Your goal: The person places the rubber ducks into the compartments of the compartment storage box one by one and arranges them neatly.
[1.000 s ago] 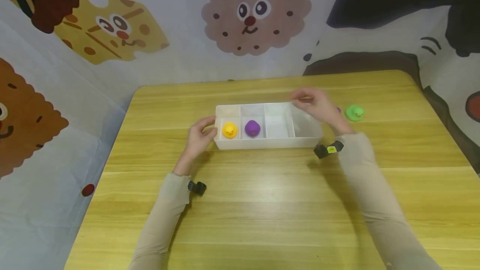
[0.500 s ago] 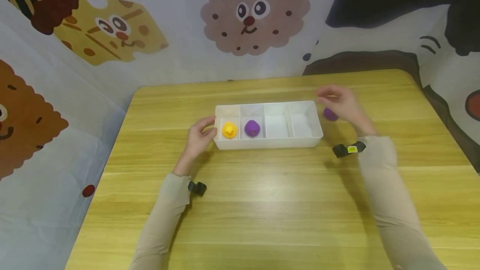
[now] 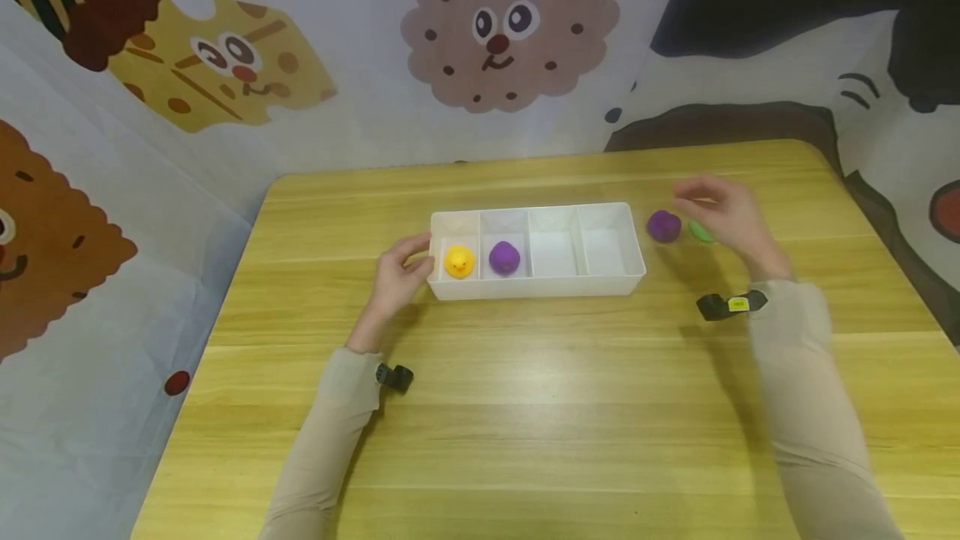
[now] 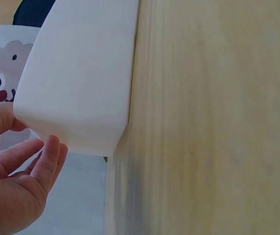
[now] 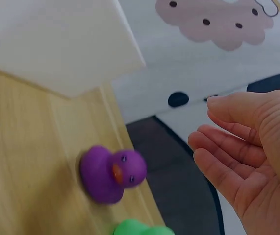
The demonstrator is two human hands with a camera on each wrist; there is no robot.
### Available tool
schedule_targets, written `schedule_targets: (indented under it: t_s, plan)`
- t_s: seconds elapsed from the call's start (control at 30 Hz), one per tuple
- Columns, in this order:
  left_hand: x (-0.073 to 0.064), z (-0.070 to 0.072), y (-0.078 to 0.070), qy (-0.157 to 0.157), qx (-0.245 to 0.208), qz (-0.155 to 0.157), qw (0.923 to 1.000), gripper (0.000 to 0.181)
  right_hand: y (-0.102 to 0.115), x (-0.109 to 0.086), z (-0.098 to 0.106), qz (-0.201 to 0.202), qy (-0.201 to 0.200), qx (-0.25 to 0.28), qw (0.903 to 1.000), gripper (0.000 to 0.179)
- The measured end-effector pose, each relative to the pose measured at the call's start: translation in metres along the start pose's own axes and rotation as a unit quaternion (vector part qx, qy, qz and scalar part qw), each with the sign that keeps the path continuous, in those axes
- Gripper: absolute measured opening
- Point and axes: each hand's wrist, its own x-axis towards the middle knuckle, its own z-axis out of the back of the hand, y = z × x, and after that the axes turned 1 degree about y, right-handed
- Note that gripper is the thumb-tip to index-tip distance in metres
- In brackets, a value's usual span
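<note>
In the head view a white divided box (image 3: 537, 287) holds a yellow rubber duck (image 3: 459, 261) in its leftmost compartment and a purple rubber duck (image 3: 505, 258) in the one beside it. At the box's left end my left hand (image 3: 397, 275) grips the rim; the left wrist view shows fingertips (image 4: 52, 142) against the end wall. My right hand (image 3: 723, 215) hovers with nothing in it above a green rubber duck (image 3: 702, 232), partly covering it. Another purple duck (image 3: 663, 227) sits on the table between the box and that hand.
The wooden table (image 3: 480, 423) runs to a back edge close behind the box. Beyond it hangs a cloth (image 3: 360, 107) printed with cartoon biscuits and cheese. A small black camera (image 3: 729, 305) is on the right sleeve, another (image 3: 395, 377) on the left.
My right hand has moved right, from over the box's right end, past the loose purple duck to above the green duck. The left hand and the box stay put.
</note>
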Motion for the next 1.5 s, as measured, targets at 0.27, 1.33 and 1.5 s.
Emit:
schedule_targets:
  t_s: [0.27,1.33,1.5]
  plan:
    - [0.0,-0.001,0.0,-0.003,-0.003,0.002,1.0,0.038,-0.019,-0.007,0.01,-0.02,-0.013,-0.012,0.9996,0.032]
    - [0.008,0.001,0.032,-0.012,0.008,-0.005,0.9999,0.038,-0.047,-0.018,0.017,-0.11,0.035,-0.021,0.993,0.043]
    - [0.008,0.001,0.032,-0.013,0.009,-0.007,0.9999,0.038,-0.048,-0.018,0.017,-0.103,0.031,-0.03,0.9938,0.042]
